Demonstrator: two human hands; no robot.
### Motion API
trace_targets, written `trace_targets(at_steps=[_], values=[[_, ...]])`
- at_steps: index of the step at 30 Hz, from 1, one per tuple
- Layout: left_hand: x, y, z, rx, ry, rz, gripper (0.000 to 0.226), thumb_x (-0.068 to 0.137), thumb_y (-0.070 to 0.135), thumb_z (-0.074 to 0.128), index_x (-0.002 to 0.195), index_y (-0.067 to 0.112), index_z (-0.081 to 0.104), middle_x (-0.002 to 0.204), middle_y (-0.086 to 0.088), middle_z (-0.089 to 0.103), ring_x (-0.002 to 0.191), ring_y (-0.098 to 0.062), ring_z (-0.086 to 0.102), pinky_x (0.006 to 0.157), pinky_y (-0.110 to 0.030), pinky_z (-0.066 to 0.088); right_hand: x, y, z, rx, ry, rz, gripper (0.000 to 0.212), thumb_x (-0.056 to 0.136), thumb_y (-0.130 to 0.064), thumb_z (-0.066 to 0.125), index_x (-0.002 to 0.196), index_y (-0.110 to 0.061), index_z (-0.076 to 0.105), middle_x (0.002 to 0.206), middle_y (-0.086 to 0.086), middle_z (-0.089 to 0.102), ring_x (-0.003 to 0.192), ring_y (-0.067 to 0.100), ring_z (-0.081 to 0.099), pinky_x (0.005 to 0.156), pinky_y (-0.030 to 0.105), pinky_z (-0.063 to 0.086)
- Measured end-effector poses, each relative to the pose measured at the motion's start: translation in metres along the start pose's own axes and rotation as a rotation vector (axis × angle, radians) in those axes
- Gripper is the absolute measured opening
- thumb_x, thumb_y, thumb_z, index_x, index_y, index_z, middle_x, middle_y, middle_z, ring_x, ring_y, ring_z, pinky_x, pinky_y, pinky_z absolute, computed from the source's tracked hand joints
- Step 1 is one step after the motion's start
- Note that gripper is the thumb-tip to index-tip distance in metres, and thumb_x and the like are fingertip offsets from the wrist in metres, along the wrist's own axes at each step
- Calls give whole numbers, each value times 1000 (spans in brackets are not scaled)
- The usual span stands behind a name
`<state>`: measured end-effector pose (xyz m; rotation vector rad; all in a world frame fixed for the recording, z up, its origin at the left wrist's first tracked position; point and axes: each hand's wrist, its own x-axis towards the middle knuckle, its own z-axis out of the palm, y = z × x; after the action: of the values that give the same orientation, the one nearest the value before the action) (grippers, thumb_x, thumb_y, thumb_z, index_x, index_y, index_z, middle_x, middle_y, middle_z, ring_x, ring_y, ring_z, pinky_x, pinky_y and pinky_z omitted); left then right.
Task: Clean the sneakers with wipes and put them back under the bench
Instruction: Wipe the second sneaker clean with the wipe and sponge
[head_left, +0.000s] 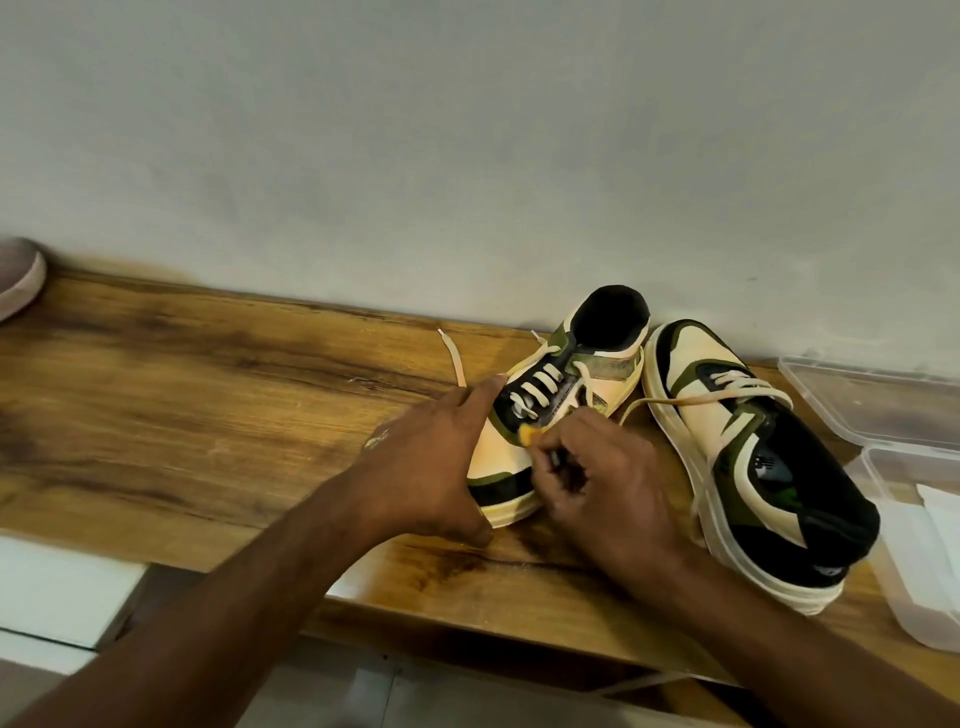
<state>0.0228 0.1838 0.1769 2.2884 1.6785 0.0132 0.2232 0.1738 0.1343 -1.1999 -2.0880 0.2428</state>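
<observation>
Two sneakers (571, 395) on the bench (208, 415), both cream, olive and black with pale laces and thick cream soles. Near sneaker upright, heel close to the wall (467, 130), toe toward the bench's front edge; other sneaker (753, 457) just right of it, tipped on its side, sole toward the first, one lace trailing across between them. Two hands on the near sneaker. Left hand (436, 467) spread over the toe's left side, index finger stretched along the lace row, thumb down on the bench at the sole. Right hand (602, 488) curled at the toe's right side, fingertips pinching a small yellow-orange scrap (529, 433) against the upper just below the laces; whether wipe or something else, cannot tell. One clear plastic box (904, 545) right of the tipped sneaker, at the bench's right end, lid (872, 400) open behind it, something white folded inside. One pinkish shoe tip (18, 275) far left of the sneakers, at the frame's edge.
</observation>
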Motion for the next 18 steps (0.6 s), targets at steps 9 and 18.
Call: trace_targets(at_steps=[9, 18], values=[[-1, 0, -5, -31, -29, -1, 149, 57, 52, 98, 163, 38, -5, 169, 8, 28, 147, -23, 37, 115, -39, 39, 14, 29, -22, -69, 41, 114, 14, 85, -11, 80, 90, -19, 69, 87, -10, 60, 73, 3, 53, 61, 17, 47], [-2, 2, -4, -22, -4, 36, 150, 54, 56, 98, 164, 36, -2, 167, 7, 32, 145, -20, 41, 112, -35, 40, 8, 0, -6, -18, -160, -85, 13, 88, -14, 75, 97, -20, 68, 96, -11, 58, 82, 4, 54, 67, 23, 53]])
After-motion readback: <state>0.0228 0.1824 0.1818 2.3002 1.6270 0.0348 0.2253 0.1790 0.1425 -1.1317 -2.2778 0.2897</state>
